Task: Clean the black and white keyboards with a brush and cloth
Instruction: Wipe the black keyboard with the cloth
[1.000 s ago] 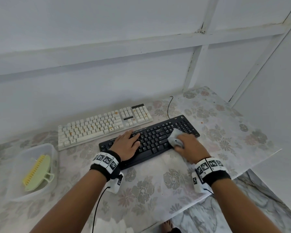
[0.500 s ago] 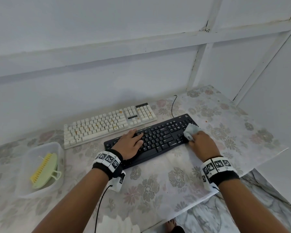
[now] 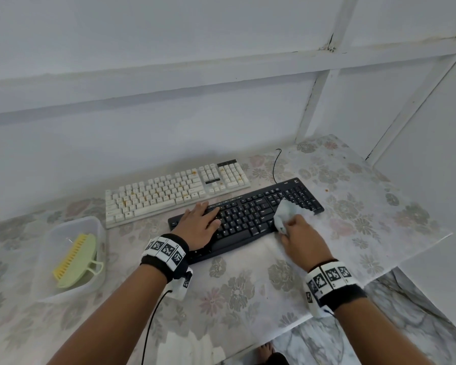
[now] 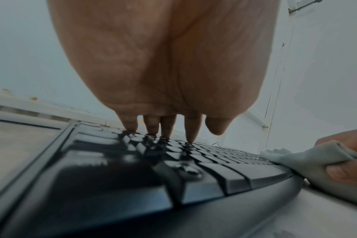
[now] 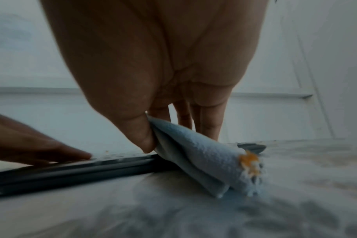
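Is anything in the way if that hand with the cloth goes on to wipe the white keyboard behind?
Nothing visible blocks it. The right hand grips the cloth on the black keyboard; the white keyboard lies just behind it, keys uncovered. The left hand rests on the black keyboard's left part, off that path.

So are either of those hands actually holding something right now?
Yes. The right hand pinches a bunched pale blue cloth near its upper edge. The left hand just rests flat on the black plastic keyboard.
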